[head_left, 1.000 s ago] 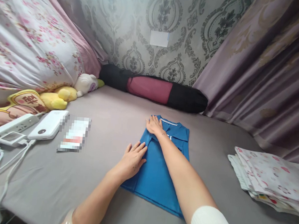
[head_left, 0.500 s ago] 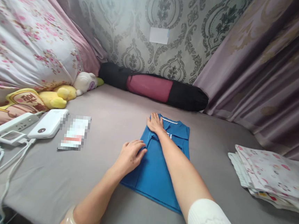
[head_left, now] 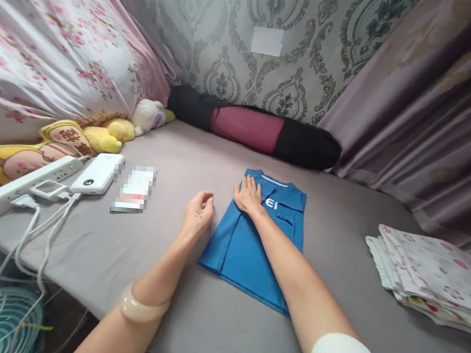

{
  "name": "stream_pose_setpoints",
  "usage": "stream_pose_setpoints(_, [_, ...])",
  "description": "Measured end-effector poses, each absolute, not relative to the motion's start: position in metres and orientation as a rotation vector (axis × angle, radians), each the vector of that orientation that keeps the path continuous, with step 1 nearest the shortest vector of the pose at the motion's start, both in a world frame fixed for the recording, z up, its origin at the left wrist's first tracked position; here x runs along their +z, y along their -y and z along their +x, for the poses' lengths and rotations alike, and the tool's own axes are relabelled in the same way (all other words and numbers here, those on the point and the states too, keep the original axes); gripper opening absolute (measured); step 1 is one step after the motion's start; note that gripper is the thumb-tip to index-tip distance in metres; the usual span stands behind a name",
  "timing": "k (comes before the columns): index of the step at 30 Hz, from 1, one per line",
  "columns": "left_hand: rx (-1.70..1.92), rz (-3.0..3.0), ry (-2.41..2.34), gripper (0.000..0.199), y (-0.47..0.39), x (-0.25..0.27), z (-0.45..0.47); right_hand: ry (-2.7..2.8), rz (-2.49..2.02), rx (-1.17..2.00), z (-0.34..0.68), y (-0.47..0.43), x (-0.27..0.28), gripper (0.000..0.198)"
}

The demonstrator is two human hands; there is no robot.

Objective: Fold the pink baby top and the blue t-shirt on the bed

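Note:
A blue shirt (head_left: 249, 254) lies folded on the grey bed sheet, its collar at the far end and its hem towards me. White lettering shows on its chest, and the sleeves are folded inward. My right hand (head_left: 249, 194) rests flat on the shirt's upper left part, fingers stretched out, and its forearm crosses over the shirt. Just left of the shirt, apart from it, is my left hand (head_left: 198, 213). Its fingers are loosely curled with a gap at the thumb, and nothing shows in them.
Left are a phone-like blurred item (head_left: 134, 189), a white power bank (head_left: 99, 174), a power strip (head_left: 23, 193) with cables, and plush toys (head_left: 111, 134). A black and red long bag (head_left: 248, 127) lies along the wall. Folded printed cloths (head_left: 433, 276) sit right; a teal basket (head_left: 0, 318) stands below the bed edge.
My left hand has moved left, off the shirt's edge. My right hand stays flat on the shirt near the collar. The view has shifted, bringing the teal basket into sight.

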State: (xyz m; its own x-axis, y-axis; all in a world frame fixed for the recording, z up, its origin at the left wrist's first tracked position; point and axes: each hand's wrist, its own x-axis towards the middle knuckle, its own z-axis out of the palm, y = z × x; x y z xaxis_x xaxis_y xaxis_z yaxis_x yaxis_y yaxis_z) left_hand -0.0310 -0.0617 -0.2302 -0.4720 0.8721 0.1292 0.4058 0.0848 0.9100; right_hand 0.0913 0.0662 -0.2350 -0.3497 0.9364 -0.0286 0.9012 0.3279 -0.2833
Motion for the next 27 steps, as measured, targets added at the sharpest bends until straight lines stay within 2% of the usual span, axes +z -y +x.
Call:
stream_pose_setpoints(9, [1.429, 1.092, -1.927, 0.028, 0.055, -0.234, -0.044, 2.482, -1.599, 0.221, 0.088, -0.043, -0.230, 0.063])
stream_pose_setpoints(15, [1.490, 1.077, -1.928, 0.029, 0.056, -0.238, -0.044, 2.653, -1.482, 0.378, 0.079, 0.011, -0.229, 0.070])
stream_pose_setpoints(27, [1.498, 1.070, -1.910, 0.030, 0.058, -0.236, -0.044, 2.649, -1.432, 0.328, 0.082, 0.027, -0.229, 0.069])
